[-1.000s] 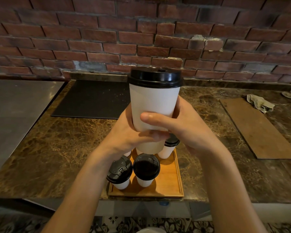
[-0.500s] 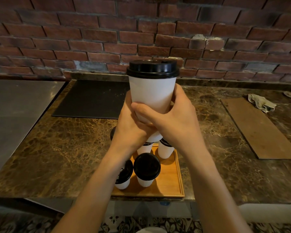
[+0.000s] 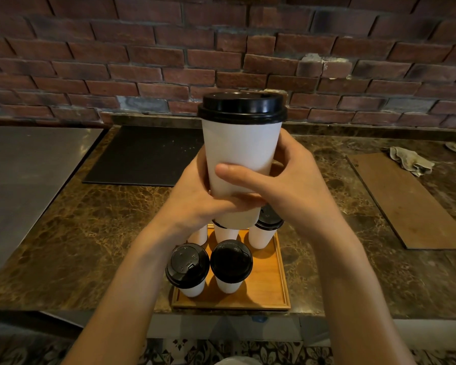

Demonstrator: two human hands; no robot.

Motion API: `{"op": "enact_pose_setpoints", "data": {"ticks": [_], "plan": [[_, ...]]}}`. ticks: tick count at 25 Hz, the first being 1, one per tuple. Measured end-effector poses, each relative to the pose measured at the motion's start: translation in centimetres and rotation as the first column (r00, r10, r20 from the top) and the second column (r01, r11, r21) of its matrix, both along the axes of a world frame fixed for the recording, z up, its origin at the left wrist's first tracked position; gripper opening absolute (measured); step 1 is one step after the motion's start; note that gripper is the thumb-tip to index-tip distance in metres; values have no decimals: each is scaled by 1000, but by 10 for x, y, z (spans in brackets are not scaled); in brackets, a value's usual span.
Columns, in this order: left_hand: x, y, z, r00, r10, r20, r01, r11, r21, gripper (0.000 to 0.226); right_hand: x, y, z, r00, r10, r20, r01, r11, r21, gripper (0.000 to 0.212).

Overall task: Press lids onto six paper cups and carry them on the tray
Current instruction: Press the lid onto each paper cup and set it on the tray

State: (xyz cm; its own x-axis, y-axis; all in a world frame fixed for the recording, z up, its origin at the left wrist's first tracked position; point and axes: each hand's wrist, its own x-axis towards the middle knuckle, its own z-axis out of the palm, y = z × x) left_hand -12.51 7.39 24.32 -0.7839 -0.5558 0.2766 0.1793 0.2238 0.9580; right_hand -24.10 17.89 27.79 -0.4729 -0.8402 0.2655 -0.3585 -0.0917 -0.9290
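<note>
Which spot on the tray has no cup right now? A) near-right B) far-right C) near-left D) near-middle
A: the tray shows bare wood at its near-right corner, while the near-left cup, near-middle cup and far-right cup stand lidded. The held cup is above the tray, gripped by the left hand and right hand.

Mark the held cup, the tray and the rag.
held cup (image 3: 241, 151), head view, white side wall
tray (image 3: 267, 288), head view, bare wooden floor
rag (image 3: 410, 160), head view, middle of cloth
</note>
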Motion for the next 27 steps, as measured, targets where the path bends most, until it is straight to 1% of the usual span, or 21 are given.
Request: {"op": "enact_pose_setpoints", "data": {"ticks": [3,6,10,13,16,19,20,22,25,27], "plan": [[3,-4,-1,997,-75,5,75,997,23,76,-5,3,-1,996,79,35,-79,997,3,69],[5,-3,-1,988,-156,17,156,988,15,69,-8,6,-3,986,150,72,-151,988,13,63],[6,-4,-4,983,-179,32,178,984,30,71,-11,8,-5,977,199,80,-202,979,30,61],[5,-3,-6,990,-135,31,134,991,22,74,-10,7,-3,982,180,53,-182,982,47,63],[4,1,-5,999,-48,-4,48,999,18,75,-5,6,0,994,108,2,-108,993,53,71],[1,7,-2,998,42,-37,-42,999,-4,83,1,4,3,999,38,-26,-37,999,36,73],[0,9,-1,996,69,-50,-69,997,-14,82,3,3,4,999,12,-34,-11,999,31,74],[-2,13,1,990,113,-81,-115,993,-23,75,7,1,4,998,-37,-43,39,999,26,74],[-4,18,3,979,170,-111,-171,985,3,77,13,-1,3,996,-81,-43,82,997,17,75],[-5,20,2,975,187,-117,-189,982,-3,74,15,-1,2,991,-117,-58,118,993,19,77]]}}
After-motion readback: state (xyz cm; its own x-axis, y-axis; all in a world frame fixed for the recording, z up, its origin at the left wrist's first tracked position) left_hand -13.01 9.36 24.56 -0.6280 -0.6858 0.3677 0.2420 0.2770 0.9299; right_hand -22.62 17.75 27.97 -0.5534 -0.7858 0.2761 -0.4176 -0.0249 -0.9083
